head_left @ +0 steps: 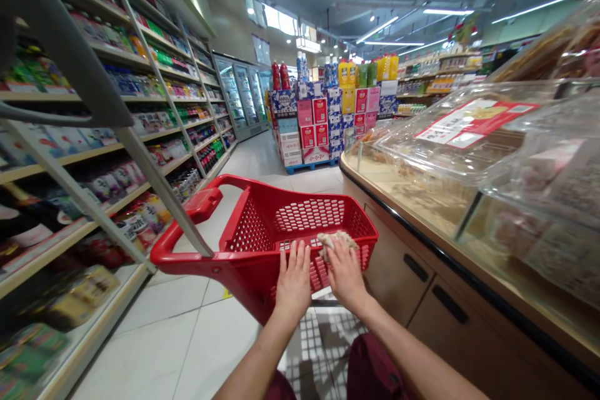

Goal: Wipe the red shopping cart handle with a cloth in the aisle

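A red plastic shopping cart point(323, 205) with perforated basket walls stands in front of me. My left hand point(294, 280) rests against the near side of its basket, fingers stretched out and lying on the rim. To the right of it, my right hand point(344, 270) presses a crumpled off-white cloth point(338, 239) against the same side, near the front corner. The fingers bend over the cloth, and part of it sticks out beyond them. Through the mesh no goods show in the basket. A metal bar point(159, 190) with a grey handle rises at the left.
Shelves of packaged drinks point(154, 100) line the left side. On the right runs a wooden counter point(398, 275) with a glass edge and clear plastic food boxes point(469, 131). Stacked cartons point(314, 119) stand on a blue pallet point(312, 166) ahead, with glass-door coolers point(241, 94) behind.
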`<state>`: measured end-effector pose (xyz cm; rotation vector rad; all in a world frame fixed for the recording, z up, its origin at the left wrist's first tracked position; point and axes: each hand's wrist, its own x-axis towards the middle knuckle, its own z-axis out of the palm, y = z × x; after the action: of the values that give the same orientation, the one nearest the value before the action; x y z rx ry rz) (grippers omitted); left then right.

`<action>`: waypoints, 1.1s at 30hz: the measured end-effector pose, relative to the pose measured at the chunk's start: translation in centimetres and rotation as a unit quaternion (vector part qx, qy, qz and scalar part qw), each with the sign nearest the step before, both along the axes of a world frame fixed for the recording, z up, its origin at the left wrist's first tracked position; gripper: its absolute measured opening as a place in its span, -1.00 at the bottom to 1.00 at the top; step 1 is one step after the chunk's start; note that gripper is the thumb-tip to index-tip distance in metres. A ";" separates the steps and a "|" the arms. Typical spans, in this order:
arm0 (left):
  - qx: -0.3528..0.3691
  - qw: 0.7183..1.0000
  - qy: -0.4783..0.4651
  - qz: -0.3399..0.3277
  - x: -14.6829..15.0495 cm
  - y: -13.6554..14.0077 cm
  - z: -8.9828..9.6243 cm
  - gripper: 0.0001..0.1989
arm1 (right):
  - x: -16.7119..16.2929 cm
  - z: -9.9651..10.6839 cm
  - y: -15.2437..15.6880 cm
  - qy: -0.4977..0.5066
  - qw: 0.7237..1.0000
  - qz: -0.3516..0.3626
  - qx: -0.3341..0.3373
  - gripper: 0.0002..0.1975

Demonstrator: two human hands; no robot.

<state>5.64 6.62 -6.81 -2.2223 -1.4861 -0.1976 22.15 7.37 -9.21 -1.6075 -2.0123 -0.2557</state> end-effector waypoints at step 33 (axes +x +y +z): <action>-0.050 0.999 -0.005 0.011 0.0 -0.5 1.0 -0.40 | 0.2 1.4 0.3 0.019 0.997 -0.063 -0.052 -0.50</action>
<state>5.66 6.07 -5.80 -2.2854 -1.5560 -0.1307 22.30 7.64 -7.84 -1.7930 -1.9277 -0.1685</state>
